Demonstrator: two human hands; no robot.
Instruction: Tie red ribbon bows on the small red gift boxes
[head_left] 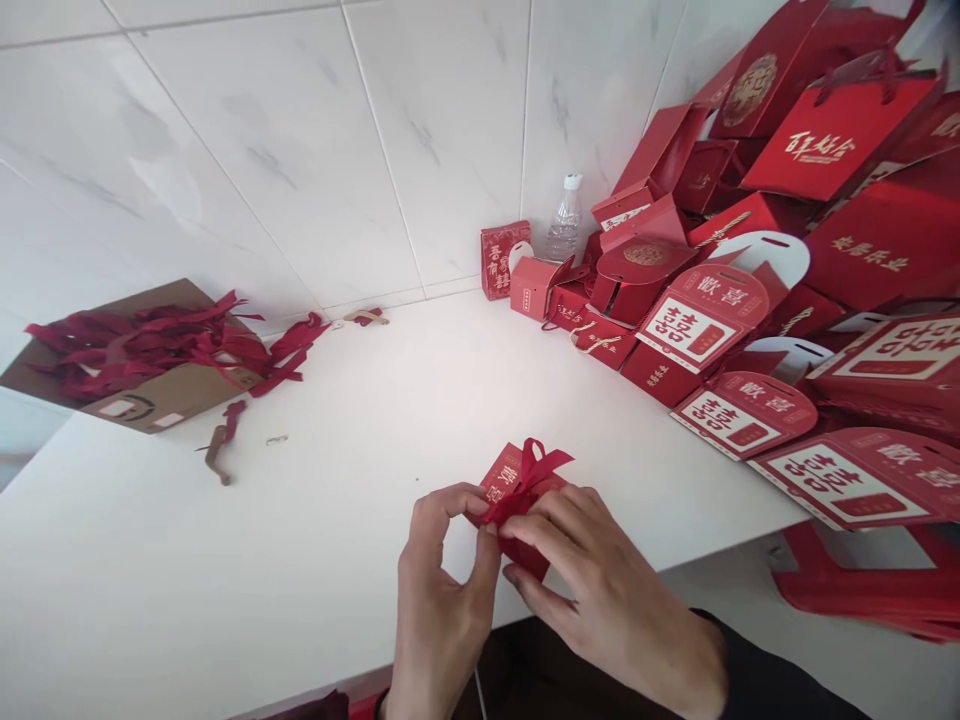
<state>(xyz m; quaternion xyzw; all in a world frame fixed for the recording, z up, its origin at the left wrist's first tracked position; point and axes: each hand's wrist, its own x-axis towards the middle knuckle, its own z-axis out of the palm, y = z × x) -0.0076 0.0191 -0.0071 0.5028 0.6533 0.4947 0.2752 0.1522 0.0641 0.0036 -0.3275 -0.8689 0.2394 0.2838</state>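
Note:
A small red gift box (498, 472) with pale printed characters lies near the front edge of the white table. Round it runs a dark red ribbon (546, 464), tied in a bow whose loop and tail stick up. My left hand (444, 590) pinches the ribbon between thumb and forefinger at the box's left side. From the right, my right hand (607, 580) has its fingers closed at the ribbon by the knot, with the thumb low against the box. My fingers hide part of the knot and the lower box.
At the left stands an open cardboard box (176, 405) of red ribbons; loose ribbon pieces (298, 350) lie beside it. Many red gift boxes (739, 410) are piled along the right, with a clear plastic bottle (565, 222) behind. A red stool (847, 590) stands below the right edge.

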